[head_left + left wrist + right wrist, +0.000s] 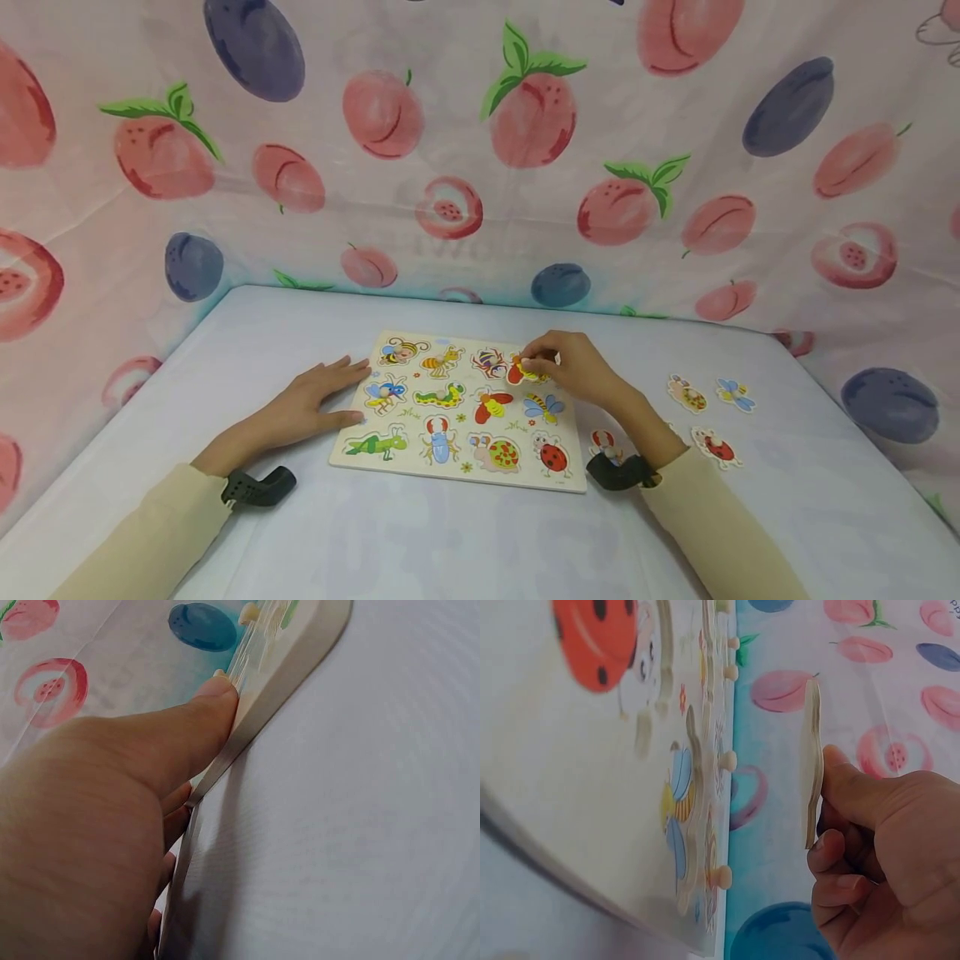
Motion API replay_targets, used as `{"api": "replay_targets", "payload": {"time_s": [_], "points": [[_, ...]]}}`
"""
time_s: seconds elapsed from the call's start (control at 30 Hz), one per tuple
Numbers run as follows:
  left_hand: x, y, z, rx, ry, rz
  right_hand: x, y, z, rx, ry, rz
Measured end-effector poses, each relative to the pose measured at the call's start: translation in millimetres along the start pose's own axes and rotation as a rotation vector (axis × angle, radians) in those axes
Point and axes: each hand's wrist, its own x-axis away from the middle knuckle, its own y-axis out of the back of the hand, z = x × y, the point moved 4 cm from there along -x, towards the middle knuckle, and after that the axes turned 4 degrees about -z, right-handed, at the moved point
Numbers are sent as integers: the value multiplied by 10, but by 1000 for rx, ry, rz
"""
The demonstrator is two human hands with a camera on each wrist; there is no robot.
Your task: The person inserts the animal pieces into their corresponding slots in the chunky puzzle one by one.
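Observation:
A wooden insect puzzle board (442,471) lies on the table. My left hand (311,402) rests at its left edge, fingers stretched out; in the left wrist view the thumb (202,720) touches the board's side. Over the board's far right corner, my right hand (576,364) pinches a red-and-yellow winged insect puzzle piece (515,371) between thumb and fingers. The right wrist view shows this piece (811,765) edge-on, raised off the board, its printed face hidden. Small wooden knobs (727,760) stand up from pieces in the board.
Right of the board lie loose pieces: a snail (686,393), a blue-winged bee (735,395), a ladybug (716,448) and a stag beetle (604,444) partly covered by the right wrist's black strap (618,472). A fruit-printed cloth (450,108) hangs behind the white table.

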Motion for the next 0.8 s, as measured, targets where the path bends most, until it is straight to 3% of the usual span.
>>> {"api": "replay_targets", "payload": {"time_s": [0.23,0.47,0.8], "points": [[-6,-11,7,3,9,12,15,-56,88,-14,6,32],[-4,-14,32,-6,3,8,16,-132,195,-31,81,71],[-6,-8,1,-7,2,3,34,-222,235,-49,89,102]]}}
